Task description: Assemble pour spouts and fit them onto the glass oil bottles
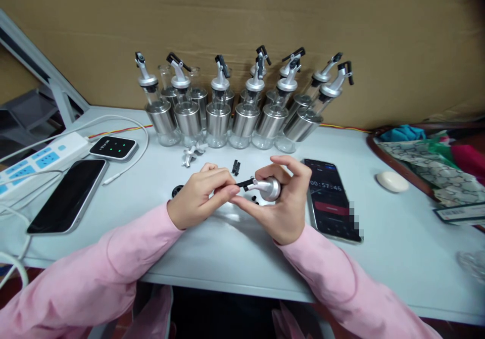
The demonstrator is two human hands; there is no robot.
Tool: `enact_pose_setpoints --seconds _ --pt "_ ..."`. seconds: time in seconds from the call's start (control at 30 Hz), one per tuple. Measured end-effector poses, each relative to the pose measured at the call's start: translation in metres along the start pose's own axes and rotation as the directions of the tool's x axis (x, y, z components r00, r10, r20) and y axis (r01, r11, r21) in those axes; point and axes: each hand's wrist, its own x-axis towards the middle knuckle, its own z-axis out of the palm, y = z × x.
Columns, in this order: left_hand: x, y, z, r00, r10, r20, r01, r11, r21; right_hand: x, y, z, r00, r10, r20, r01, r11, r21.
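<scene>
My right hand (287,205) is closed around a silver pourer spout (270,189), its round cap lying between thumb and fingers. From the spout's tip a black lever (245,183) points left. My left hand (202,193) pinches the free end of that lever between thumb and fingers. Just beyond my hands lie small black pieces (236,167) and some loose silver spout parts (194,153). A round black part (177,191) shows partly from behind my left hand. Under the held spout is another tiny black piece (254,199).
Several glass bottles with steel sleeves (219,119), many topped with pourers, stand along the cardboard wall. A phone showing a timer (333,200) lies right; a dark phone (68,197), a small device (113,148) and a power strip (41,159) lie left. A white oval object (392,181) sits far right.
</scene>
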Motion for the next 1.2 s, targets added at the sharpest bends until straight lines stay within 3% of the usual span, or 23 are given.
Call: enact_pose_setpoints --seconds 0.27,0.43,0.97,1.2 --pt "0.003 0.001 -0.004 0.971 -0.183 0.156 0.218 0.944 -0.246 -0.002 0.002 0.000 0.998 -0.046 0.031 0.044 0.997 0.056" --pt "0.000 0.002 -0.005 0.941 -0.281 0.189 0.333 0.868 -0.368 0.004 -0.001 -0.005 0.993 -0.091 -0.072 0.093 0.995 0.029" --pt "0.001 -0.001 -0.003 0.909 -0.339 0.241 0.416 0.766 -0.490 0.006 0.002 -0.009 0.976 -0.213 0.045 0.211 0.976 0.046" --pt "0.000 -0.001 -0.001 0.898 -0.362 0.250 0.439 0.770 -0.464 0.007 0.004 -0.010 0.945 -0.314 0.088 0.320 0.945 -0.071"
